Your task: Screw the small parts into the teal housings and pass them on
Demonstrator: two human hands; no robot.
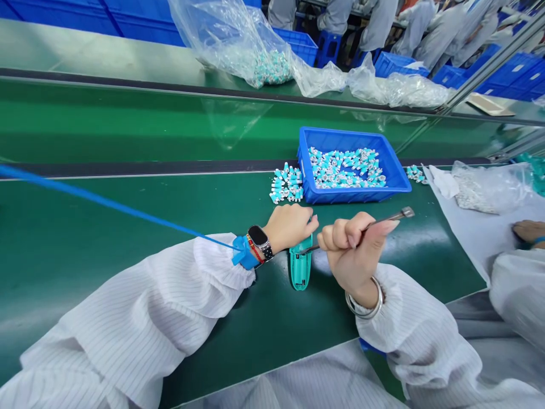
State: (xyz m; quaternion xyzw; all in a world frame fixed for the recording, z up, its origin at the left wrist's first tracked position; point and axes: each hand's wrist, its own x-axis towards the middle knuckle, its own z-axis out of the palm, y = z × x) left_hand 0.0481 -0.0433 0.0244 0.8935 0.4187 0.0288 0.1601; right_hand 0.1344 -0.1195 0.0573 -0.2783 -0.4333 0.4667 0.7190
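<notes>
My left hand (290, 225) is closed over the top end of a teal plastic housing (300, 267) that lies on the green table. My right hand (354, 250) is a fist around metal tweezers (385, 219), whose tips point left into the housing near my left fingers. Just beyond my hands stands a blue tray (395, 170) filled with several small teal-and-white parts, and a loose pile of the same parts (287, 184) lies at its left side.
A blue wrist-strap cord (106, 204) runs left from my left wrist. Clear plastic bags of parts (255, 51) lie on the far shelf. A white sheet with a bag (485, 187) is at the right, beside another person's hand (528, 230).
</notes>
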